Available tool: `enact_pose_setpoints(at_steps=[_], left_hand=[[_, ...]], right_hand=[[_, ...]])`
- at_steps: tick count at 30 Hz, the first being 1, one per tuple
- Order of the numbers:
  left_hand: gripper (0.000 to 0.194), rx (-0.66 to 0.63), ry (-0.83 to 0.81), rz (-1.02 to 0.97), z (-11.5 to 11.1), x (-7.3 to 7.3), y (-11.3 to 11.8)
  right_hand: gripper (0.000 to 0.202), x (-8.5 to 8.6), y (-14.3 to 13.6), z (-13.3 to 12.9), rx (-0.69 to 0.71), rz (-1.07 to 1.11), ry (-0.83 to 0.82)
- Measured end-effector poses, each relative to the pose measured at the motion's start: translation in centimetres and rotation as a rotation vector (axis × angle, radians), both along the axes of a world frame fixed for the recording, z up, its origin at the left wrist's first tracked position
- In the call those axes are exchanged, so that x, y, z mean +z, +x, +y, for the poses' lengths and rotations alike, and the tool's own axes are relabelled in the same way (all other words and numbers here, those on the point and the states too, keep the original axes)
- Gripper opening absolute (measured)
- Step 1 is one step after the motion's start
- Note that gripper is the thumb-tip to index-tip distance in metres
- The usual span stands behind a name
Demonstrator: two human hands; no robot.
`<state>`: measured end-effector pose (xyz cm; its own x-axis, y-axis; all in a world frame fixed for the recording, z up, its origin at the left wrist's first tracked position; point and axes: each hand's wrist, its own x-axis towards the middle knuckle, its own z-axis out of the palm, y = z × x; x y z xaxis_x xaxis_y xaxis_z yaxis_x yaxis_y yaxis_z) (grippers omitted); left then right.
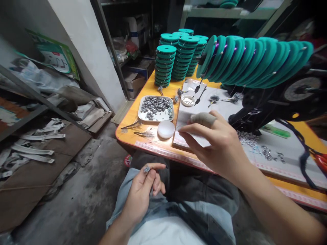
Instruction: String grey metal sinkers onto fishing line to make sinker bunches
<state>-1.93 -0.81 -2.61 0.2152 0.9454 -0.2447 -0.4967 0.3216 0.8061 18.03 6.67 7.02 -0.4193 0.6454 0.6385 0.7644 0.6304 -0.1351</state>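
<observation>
Above my lap, my left hand (143, 189) pinches a small grey-blue bundle (146, 169) between thumb and index finger; its bundled tips stick up. My right hand (217, 136) is held over the near edge of the work board, thumb and index finger pressed together. Whatever lies in that pinch is too thin or small to make out. A beige cover (203, 119) wraps one right finger. Left of that hand is a round white dish (166, 129), and behind it a white tray (140, 115) of grey cylindrical pieces. A small white cup (188, 100) holds tiny pale pieces.
Green spools (166, 66) stand in stacks at the back of the orange table (127, 124). More green spools (245, 63) hang in a row on a black machine (276, 98) at right. Wire bunches (213, 99) and loose metal bits (268, 153) lie on the board (224, 110).
</observation>
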Motion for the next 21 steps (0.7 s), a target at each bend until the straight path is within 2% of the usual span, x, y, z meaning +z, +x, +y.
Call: enact_pose_setpoints(at_steps=[3, 7, 11, 15, 19, 21], left_hand=[[0.031, -0.051, -0.031, -0.102, 0.3, 1.1, 0.8], [0.032, -0.132, -0.040, -0.134, 0.3, 2.0, 1.7], [0.033, -0.182, -0.016, -0.100, 0.1, 2.4, 2.6], [0.032, -0.223, 0.079, -0.025, -0.2, 2.6, 3.0], [0.030, -0.152, 0.207, 0.234, -0.4, 2.4, 3.1], [0.028, -0.098, 0.233, 0.299, -0.5, 2.3, 3.3]], right_hand=[[0.009, -0.4, 0.3, -2.3, 0.025, 0.283, -0.257], [0.009, -1.8, 0.2, -5.1, -0.002, 0.395, -0.415], [0.009, -2.9, -0.3, -6.7, 0.055, 0.510, -0.477], [0.012, -3.2, -1.0, -7.2, 0.090, 0.618, -0.444], [0.011, -3.0, -1.6, -7.5, 0.078, 0.675, -0.462], [0.011, -3.0, -1.8, -7.6, 0.057, 0.700, -0.479]])
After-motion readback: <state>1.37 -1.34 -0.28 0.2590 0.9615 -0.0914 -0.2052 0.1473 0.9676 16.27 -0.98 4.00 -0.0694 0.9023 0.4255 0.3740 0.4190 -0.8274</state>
